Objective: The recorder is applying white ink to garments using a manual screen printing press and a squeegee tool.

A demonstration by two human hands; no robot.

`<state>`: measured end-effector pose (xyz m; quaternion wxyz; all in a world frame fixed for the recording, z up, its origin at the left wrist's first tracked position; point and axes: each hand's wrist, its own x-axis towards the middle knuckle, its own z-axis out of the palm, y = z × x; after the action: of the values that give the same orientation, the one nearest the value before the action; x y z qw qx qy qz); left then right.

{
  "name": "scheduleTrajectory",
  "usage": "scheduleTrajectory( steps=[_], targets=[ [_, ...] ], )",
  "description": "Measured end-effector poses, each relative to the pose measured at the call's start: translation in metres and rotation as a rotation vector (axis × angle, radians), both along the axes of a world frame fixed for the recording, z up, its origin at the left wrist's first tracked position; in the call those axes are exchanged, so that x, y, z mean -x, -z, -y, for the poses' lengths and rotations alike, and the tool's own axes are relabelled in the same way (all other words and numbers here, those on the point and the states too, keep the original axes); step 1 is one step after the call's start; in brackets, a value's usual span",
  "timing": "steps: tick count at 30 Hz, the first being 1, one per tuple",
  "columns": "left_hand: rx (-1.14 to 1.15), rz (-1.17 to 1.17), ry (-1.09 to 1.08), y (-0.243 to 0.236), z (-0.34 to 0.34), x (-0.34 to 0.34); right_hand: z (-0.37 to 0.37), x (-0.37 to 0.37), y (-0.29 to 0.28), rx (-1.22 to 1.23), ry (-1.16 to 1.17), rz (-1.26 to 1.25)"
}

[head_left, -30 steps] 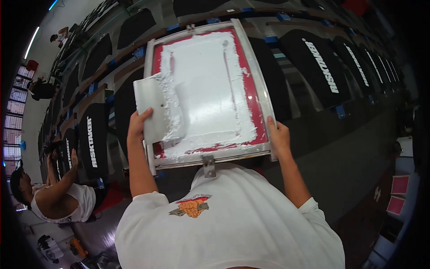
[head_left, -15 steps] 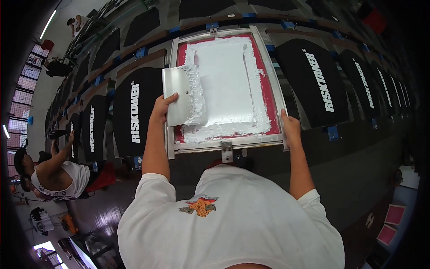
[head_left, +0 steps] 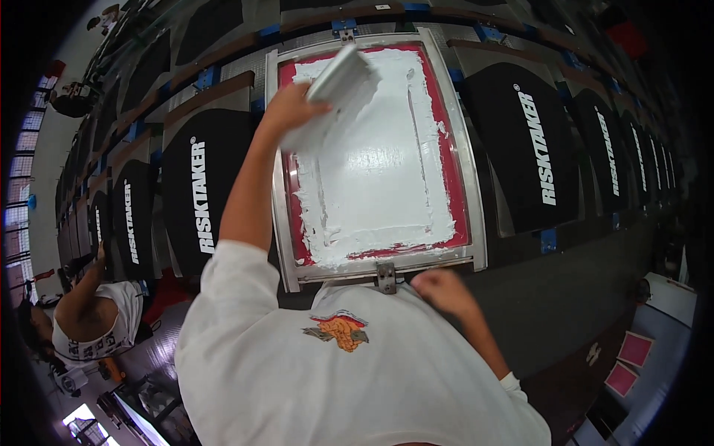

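Note:
My left hand grips a flat metal squeegee, tilted diagonally over the upper left of a printing screen and smeared by motion. White ink clings to its right-hand edge. The screen has a metal frame, with red mesh showing around a thick spread of white ink. Off the frame, just right of the metal bracket at its near edge, is my right hand. Its fingers look curled, but motion blur hides whether they hold anything.
Black fabric panels with white lettering lie on boards to the left and right of the screen. A long rail with blue brackets runs behind. Another person in a white sleeveless top works at the lower left.
My left hand has lifted the squeegee up and right from the screen's left side and turned it diagonal. My right hand has let go of the frame's right side and moved down-left toward the bracket.

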<state>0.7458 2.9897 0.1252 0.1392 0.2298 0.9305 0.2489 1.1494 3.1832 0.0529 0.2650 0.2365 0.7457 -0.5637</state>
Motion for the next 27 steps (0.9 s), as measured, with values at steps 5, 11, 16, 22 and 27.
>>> scheduleTrajectory(
  steps=[5, 11, 16, 22, 27],
  targets=[
    [0.315, -0.512, 0.203, 0.019, -0.079, 0.055, 0.053, 0.012, 0.02, 0.096, -0.026, 0.021],
    [0.008, -0.731, 0.228, 0.107, -0.038, -0.034, 0.06, 0.0, 0.03, -0.044, -0.014, -0.071],
    [0.079, -0.354, 0.289, 0.029, -0.023, -0.11, 0.053, 0.001, 0.05, -0.034, -0.107, -0.113],
    [0.128, -0.136, 0.302, 0.003, 0.012, -0.214, 0.031, 0.012, 0.0, -0.189, -0.344, -0.254],
    [0.258, -0.025, 0.345, 0.026, 0.009, -0.249, 0.01, 0.056, -0.078, -0.66, -0.281, -1.081]
  ],
)
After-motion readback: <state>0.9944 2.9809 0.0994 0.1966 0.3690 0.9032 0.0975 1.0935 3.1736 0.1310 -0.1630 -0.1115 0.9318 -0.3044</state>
